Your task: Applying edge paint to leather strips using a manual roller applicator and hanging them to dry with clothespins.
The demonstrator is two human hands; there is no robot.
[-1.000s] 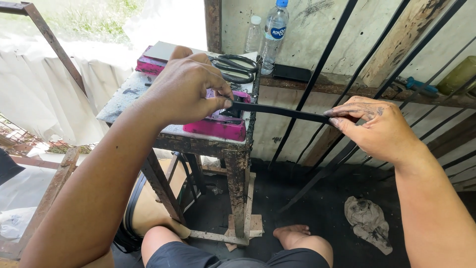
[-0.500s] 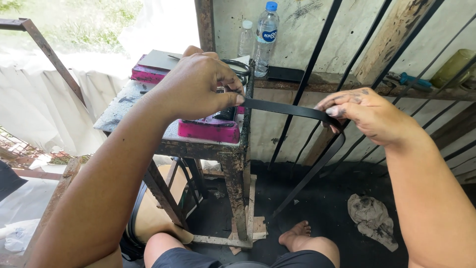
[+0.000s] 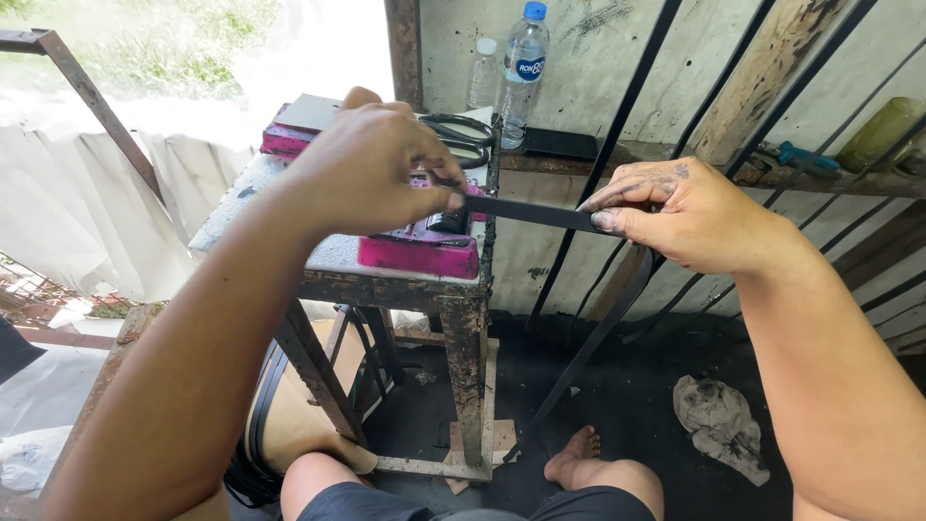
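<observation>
Both hands have come closer together since half a second ago, so less strip shows between them. Seen from the head camera, the left hand [image 3: 371, 169] pinches one end of a black strip [image 3: 531, 211] over the pink block [image 3: 420, 253] on the small table [image 3: 333, 256]. The right hand [image 3: 690, 212] pinches the same strip with thumb and fingers — past that hand the strip hangs down toward the floor. Black scissors [image 3: 461, 135] lie on the table behind the left hand. Two water bottles [image 3: 524, 58] stand by the wall, and a dirty rag [image 3: 721, 425] lies on the floor — well apart from the bare foot [image 3: 577, 453].
</observation>
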